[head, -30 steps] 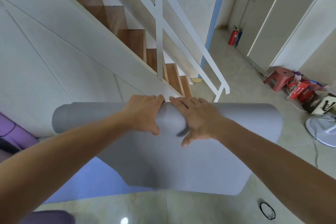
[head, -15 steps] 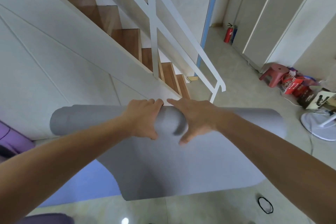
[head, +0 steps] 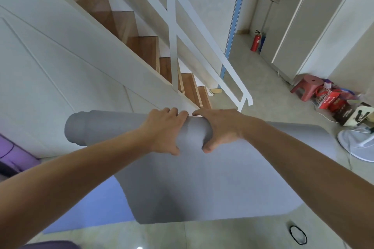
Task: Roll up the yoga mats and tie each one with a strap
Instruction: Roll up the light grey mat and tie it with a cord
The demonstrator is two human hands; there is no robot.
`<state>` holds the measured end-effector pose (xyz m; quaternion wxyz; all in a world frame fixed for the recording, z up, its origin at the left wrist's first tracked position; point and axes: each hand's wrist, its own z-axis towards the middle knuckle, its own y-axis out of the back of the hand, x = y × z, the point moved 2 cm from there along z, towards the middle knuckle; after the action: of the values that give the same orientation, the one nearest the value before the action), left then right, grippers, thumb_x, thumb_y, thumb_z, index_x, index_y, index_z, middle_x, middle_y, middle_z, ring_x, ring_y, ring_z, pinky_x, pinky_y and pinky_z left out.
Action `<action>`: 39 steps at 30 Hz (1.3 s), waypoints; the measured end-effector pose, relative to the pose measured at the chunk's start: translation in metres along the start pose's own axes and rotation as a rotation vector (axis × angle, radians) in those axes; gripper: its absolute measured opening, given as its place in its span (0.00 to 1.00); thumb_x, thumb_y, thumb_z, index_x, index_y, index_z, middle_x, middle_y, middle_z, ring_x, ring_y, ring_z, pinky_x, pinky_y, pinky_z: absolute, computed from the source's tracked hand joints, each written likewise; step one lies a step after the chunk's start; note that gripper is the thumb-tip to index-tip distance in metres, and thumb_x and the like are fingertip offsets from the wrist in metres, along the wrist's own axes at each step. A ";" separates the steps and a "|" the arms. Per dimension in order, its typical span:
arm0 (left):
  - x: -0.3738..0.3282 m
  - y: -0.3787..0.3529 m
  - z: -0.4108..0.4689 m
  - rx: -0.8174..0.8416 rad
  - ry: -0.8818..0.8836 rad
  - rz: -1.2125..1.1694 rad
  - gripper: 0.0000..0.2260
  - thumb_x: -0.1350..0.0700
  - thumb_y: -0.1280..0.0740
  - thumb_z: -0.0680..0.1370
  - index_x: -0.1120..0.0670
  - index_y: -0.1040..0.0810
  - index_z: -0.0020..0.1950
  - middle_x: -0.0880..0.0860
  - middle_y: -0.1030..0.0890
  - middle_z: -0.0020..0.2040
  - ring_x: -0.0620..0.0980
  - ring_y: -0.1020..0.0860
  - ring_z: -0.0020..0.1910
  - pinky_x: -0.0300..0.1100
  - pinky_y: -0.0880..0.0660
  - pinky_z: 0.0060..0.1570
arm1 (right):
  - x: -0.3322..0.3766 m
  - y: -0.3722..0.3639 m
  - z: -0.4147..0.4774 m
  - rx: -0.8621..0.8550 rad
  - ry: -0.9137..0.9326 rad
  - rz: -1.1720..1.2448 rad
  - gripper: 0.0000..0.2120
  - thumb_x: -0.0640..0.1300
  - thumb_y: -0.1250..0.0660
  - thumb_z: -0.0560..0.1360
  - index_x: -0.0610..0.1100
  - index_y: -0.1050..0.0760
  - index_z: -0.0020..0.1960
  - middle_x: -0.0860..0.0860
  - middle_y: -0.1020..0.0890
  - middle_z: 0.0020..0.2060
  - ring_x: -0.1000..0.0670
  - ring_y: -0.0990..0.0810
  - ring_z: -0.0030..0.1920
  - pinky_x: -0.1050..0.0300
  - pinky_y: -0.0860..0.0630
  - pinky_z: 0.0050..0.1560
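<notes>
1. Black strap [head: 298,238] lies on the floor near the loose edge of the grey mat [head: 202,188]
2. Its flat tail overlaps a blue mat [head: 91,208]; it looks like soft, light foam, likely to spring open if released
3. Left hand [head: 164,129] and right hand [head: 220,127] clasp the roll's middle, fingers curled over it, thumbs on the near side; a wider hold should keep the ends even

Only the person's arms and hands show. The left forearm [head: 81,172] and right forearm [head: 303,168] are uncovered from the wrist back to the edge of view, with the skin plain and unmarked. The left hand [head: 164,131] and right hand [head: 220,129] are bare as well.
</notes>
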<state>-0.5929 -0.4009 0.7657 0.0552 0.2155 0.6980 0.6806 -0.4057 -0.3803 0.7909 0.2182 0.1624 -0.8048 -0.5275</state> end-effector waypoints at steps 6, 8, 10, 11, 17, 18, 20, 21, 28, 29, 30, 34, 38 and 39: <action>0.024 0.009 0.009 0.361 0.051 -0.375 0.40 0.32 0.22 0.54 0.45 0.30 0.61 0.44 0.21 0.54 0.49 0.22 0.50 0.48 0.24 0.55 | 0.003 -0.027 -0.001 -0.120 0.083 -0.294 0.61 0.69 0.24 0.58 0.55 0.57 0.78 0.52 0.33 0.71 0.45 0.31 0.68 0.47 0.31 0.67; 0.025 0.010 0.005 0.445 0.047 -0.460 0.42 0.33 0.21 0.55 0.44 0.31 0.65 0.45 0.22 0.60 0.50 0.23 0.55 0.49 0.25 0.60 | 0.004 -0.019 0.003 -0.070 0.080 -0.212 0.53 0.68 0.24 0.56 0.58 0.46 0.74 0.55 0.26 0.62 0.48 0.25 0.60 0.49 0.25 0.56; 0.018 0.011 0.000 0.414 -0.010 -0.411 0.51 0.31 0.22 0.58 0.45 0.39 0.74 0.47 0.26 0.68 0.52 0.25 0.62 0.50 0.28 0.63 | 0.002 -0.011 0.007 -0.019 0.078 -0.122 0.47 0.66 0.23 0.54 0.61 0.39 0.69 0.57 0.23 0.55 0.49 0.23 0.54 0.51 0.25 0.51; 0.012 0.011 -0.002 0.353 -0.043 -0.324 0.56 0.29 0.24 0.57 0.47 0.45 0.77 0.48 0.28 0.69 0.53 0.26 0.64 0.50 0.28 0.64 | 0.001 -0.007 0.008 0.011 0.069 -0.072 0.46 0.65 0.22 0.54 0.61 0.37 0.68 0.58 0.22 0.53 0.50 0.23 0.53 0.53 0.26 0.50; -0.001 -0.004 -0.003 0.101 0.004 -0.157 0.45 0.30 0.26 0.55 0.50 0.34 0.65 0.47 0.24 0.53 0.51 0.22 0.49 0.47 0.24 0.49 | 0.004 -0.005 0.008 0.065 0.046 -0.053 0.52 0.64 0.23 0.60 0.59 0.46 0.76 0.57 0.28 0.66 0.49 0.27 0.65 0.50 0.28 0.62; 0.005 -0.004 0.000 0.130 0.032 -0.202 0.43 0.29 0.26 0.54 0.49 0.33 0.63 0.46 0.23 0.51 0.50 0.22 0.48 0.47 0.25 0.48 | 0.004 -0.009 0.008 0.039 0.059 -0.140 0.58 0.67 0.23 0.59 0.58 0.53 0.78 0.55 0.33 0.72 0.48 0.31 0.70 0.47 0.30 0.67; 0.021 -0.001 0.008 0.235 0.093 -0.325 0.42 0.28 0.26 0.52 0.47 0.31 0.59 0.44 0.22 0.51 0.49 0.22 0.48 0.46 0.25 0.50 | 0.007 -0.022 0.005 -0.043 0.080 -0.327 0.66 0.71 0.24 0.56 0.55 0.64 0.78 0.51 0.44 0.78 0.44 0.41 0.76 0.41 0.39 0.73; 0.026 0.000 0.010 0.295 0.117 -0.405 0.42 0.27 0.26 0.51 0.46 0.30 0.58 0.43 0.22 0.51 0.48 0.22 0.49 0.46 0.25 0.52 | 0.007 -0.027 0.005 -0.099 0.090 -0.388 0.67 0.71 0.24 0.57 0.54 0.65 0.78 0.49 0.46 0.79 0.43 0.43 0.77 0.40 0.42 0.75; 0.026 -0.007 0.003 0.533 0.094 -0.868 0.37 0.39 0.19 0.56 0.47 0.27 0.61 0.45 0.20 0.58 0.45 0.20 0.54 0.46 0.22 0.58 | 0.008 -0.014 0.020 -0.168 0.216 -0.488 0.50 0.69 0.27 0.57 0.54 0.43 0.72 0.52 0.25 0.60 0.47 0.24 0.55 0.48 0.24 0.56; 0.025 -0.006 0.002 0.522 0.075 -0.827 0.42 0.36 0.20 0.56 0.47 0.29 0.65 0.44 0.21 0.60 0.46 0.21 0.56 0.47 0.24 0.60 | 0.009 -0.011 0.022 -0.152 0.205 -0.467 0.49 0.69 0.27 0.56 0.55 0.41 0.71 0.53 0.24 0.58 0.48 0.23 0.53 0.49 0.24 0.52; 0.022 -0.006 0.001 0.481 0.056 -0.726 0.48 0.32 0.22 0.54 0.46 0.34 0.69 0.43 0.24 0.62 0.47 0.23 0.59 0.48 0.25 0.61 | 0.009 -0.008 0.024 -0.145 0.198 -0.436 0.48 0.68 0.27 0.56 0.56 0.40 0.71 0.54 0.24 0.56 0.49 0.23 0.51 0.50 0.23 0.49; 0.012 -0.013 0.000 0.173 0.092 -0.410 0.48 0.27 0.27 0.54 0.47 0.36 0.69 0.44 0.25 0.57 0.49 0.24 0.54 0.45 0.27 0.52 | 0.010 -0.005 0.034 -0.163 0.187 -0.387 0.49 0.68 0.26 0.57 0.56 0.41 0.73 0.54 0.24 0.59 0.49 0.24 0.55 0.52 0.27 0.57; 0.021 -0.019 0.005 0.048 0.191 -0.430 0.41 0.31 0.26 0.55 0.47 0.32 0.62 0.44 0.24 0.50 0.48 0.23 0.46 0.46 0.25 0.46 | 0.005 -0.029 0.025 -0.438 0.090 -0.321 0.48 0.61 0.24 0.60 0.50 0.38 0.75 0.47 0.33 0.72 0.42 0.34 0.71 0.42 0.40 0.72; 0.025 -0.021 0.007 0.055 0.221 -0.458 0.40 0.31 0.26 0.54 0.46 0.32 0.61 0.43 0.23 0.49 0.47 0.23 0.46 0.45 0.25 0.46 | 0.003 -0.038 0.019 -0.598 0.008 -0.259 0.45 0.56 0.22 0.60 0.48 0.34 0.72 0.45 0.32 0.71 0.40 0.33 0.70 0.41 0.37 0.70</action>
<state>-0.6181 -0.3848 0.7503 0.1252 -0.0227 0.7488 0.6504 -0.4168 -0.3824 0.7496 0.1903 0.1943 -0.5860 -0.7633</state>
